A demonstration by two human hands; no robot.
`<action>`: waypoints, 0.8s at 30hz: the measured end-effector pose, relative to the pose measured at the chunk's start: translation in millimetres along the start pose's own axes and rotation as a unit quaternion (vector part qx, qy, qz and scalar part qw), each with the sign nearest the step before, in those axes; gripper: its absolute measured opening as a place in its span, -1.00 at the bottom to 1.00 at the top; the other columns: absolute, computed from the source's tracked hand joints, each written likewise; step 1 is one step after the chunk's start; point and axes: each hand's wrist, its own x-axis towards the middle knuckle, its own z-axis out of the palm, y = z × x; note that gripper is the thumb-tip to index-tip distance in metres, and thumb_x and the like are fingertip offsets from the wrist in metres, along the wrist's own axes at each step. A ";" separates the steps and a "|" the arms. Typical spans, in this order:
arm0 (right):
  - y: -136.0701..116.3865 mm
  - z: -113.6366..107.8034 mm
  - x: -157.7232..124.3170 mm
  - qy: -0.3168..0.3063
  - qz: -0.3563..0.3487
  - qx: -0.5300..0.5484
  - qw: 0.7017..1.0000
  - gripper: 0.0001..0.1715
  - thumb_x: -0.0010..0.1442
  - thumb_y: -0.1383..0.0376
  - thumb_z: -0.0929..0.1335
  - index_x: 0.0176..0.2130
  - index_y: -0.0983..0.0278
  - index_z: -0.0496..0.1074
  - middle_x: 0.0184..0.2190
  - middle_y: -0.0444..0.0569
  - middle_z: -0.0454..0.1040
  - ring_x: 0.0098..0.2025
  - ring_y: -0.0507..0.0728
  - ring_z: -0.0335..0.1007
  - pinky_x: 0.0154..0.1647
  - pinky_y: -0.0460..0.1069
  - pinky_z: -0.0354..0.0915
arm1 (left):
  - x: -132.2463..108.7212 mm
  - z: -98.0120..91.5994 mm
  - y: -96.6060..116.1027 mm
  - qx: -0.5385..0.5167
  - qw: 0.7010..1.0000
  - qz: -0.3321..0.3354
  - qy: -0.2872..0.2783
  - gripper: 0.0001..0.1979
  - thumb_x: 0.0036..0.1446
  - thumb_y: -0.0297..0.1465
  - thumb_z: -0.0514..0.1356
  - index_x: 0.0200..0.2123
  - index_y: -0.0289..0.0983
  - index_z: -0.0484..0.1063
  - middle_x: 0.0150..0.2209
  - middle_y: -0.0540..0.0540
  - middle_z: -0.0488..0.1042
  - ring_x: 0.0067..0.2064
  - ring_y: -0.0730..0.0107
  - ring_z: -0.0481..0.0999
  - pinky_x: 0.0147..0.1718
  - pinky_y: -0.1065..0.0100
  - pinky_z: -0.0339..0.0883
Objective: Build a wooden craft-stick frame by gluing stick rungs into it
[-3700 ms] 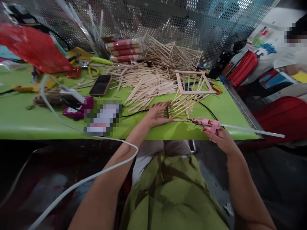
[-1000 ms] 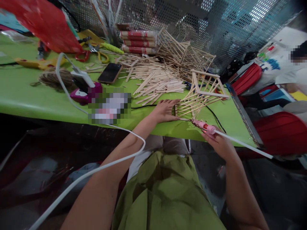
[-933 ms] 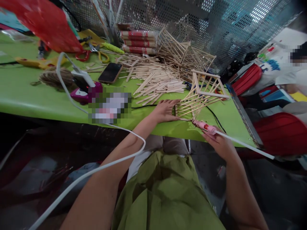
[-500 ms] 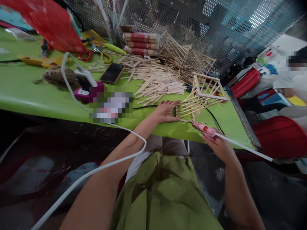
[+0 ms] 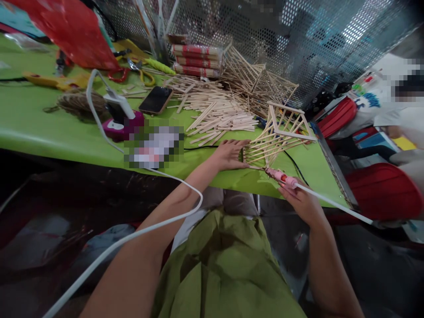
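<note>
My left hand point(image 5: 228, 154) lies flat on the green table point(image 5: 39, 132), fingers stretched out against the left end of a frame built of wooden sticks point(image 5: 276, 139). My right hand point(image 5: 303, 203) grips a pink glue gun point(image 5: 281, 176) with a white glue stick point(image 5: 334, 204) sticking out behind it. The gun's tip touches the frame's near bottom edge. A pile of loose wooden sticks point(image 5: 215, 115) lies just beyond my left hand.
A black phone point(image 5: 155, 100), a charger with a white cable point(image 5: 112, 104), twine point(image 5: 74, 102), scissors point(image 5: 142, 75), a red bag point(image 5: 69, 31) and stick packs point(image 5: 195, 59) crowd the table. Perforated metal sheet point(image 5: 265, 39) backs it. A red chair point(image 5: 384, 190) stands right.
Both hands keep their places on the frame and the glue gun. Only the camera has shifted slightly, so the scene sits a little differently in view.
</note>
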 end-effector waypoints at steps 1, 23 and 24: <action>-0.3 -0.3 -0.1 -0.001 0.001 0.000 1.000 -0.70 0.32 0.03 0.31 -0.21 0.20 0.42 -0.23 0.03 0.49 -0.16 0.26 0.43 -0.10 0.11 0.31 | 0.0 -0.3 0.3 0.001 1.000 0.000 0.000 -0.07 0.07 0.03 0.29 0.42 -0.14 0.07 0.31 -0.18 0.34 0.32 -0.03 0.29 0.30 0.10 0.04; -0.3 -0.8 -3.2 0.000 -0.002 0.000 1.000 -0.73 0.32 0.06 0.33 -0.21 0.21 0.42 -0.20 0.07 0.51 -0.13 0.29 0.44 -0.12 0.12 0.32 | -0.1 -1.3 1.0 -0.016 1.000 -0.002 0.001 -0.05 0.04 0.01 0.32 0.42 -0.16 0.07 0.31 -0.20 0.34 0.32 -0.07 0.29 0.30 0.05 0.02; -1.0 -0.6 -2.6 0.001 0.001 0.001 1.000 -0.73 0.31 0.06 0.33 -0.21 0.20 0.41 -0.21 0.06 0.50 -0.14 0.29 0.44 -0.12 0.12 0.32 | -0.2 -1.6 1.2 -0.015 1.000 -0.003 0.001 -0.05 0.04 0.00 0.32 0.41 -0.16 0.07 0.31 -0.21 0.34 0.32 -0.07 0.29 0.30 0.05 0.03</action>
